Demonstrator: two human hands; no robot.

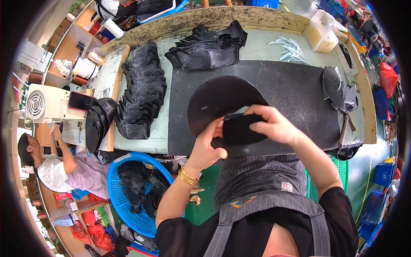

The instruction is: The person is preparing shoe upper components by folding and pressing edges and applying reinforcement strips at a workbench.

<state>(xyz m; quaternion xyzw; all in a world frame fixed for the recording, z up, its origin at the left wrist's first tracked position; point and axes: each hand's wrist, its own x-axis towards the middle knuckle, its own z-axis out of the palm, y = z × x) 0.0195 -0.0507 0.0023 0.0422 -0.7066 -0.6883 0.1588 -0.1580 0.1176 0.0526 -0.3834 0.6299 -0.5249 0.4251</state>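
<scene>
Over the near edge of a black mat, both of my hands hold a curved black leather-like piece [222, 92]. Its broad, rounded part arches away from me, and a matte black section [242, 130] lies between my hands. Fingers of my left hand [205, 147] grip the near left edge, with the thumb held apart below it. My right hand [274, 124] pinches the right end of the matte section between thumb and fingers. Whether the two dark parts are joined is hidden by my fingers.
Overlapping black pieces [141, 90] form a long row at left; another pile [207, 49] lies behind the mat [295, 100]. White strips [291, 49], a yellowish jug [321, 32] and a hammer [343, 128] are at right. A blue basket [117, 201] and a co-worker [70, 169] are left.
</scene>
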